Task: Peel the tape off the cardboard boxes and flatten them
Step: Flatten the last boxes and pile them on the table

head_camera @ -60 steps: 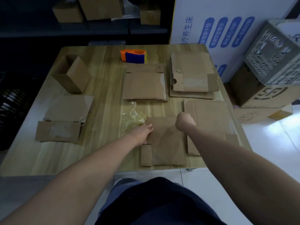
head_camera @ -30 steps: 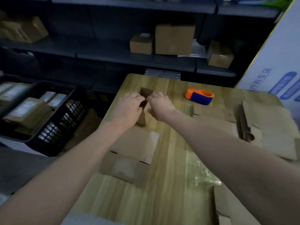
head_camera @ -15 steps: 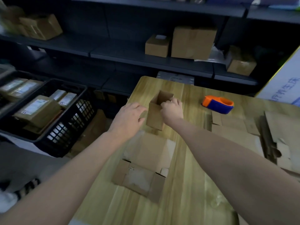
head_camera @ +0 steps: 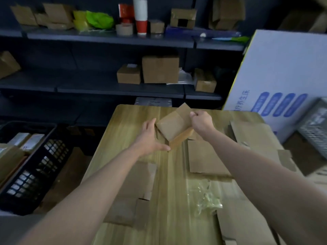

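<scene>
A small brown cardboard box [head_camera: 174, 129] is held tilted above the middle of the wooden table [head_camera: 134, 119]. My right hand [head_camera: 201, 122] grips its upper right edge with curled fingers. My left hand [head_camera: 150, 138] cups the box's left and lower side, fingers spread and thumb under the near corner. Flattened cardboard pieces lie on the table: one [head_camera: 205, 159] just right of the box, one [head_camera: 134, 190] near my left forearm, more [head_camera: 254, 135] at the right.
A wad of peeled clear tape [head_camera: 205, 197] lies on the table near my right forearm. A black crate [head_camera: 33, 167] with packages stands on the floor left. Dark shelves [head_camera: 109, 89] with boxes run behind. A white printed carton [head_camera: 283, 80] leans at the right.
My hands left the flattened piece at the table's near edge and reached the open box at the far left. The box is now lifted, tilted and carried toward the table's middle.
</scene>
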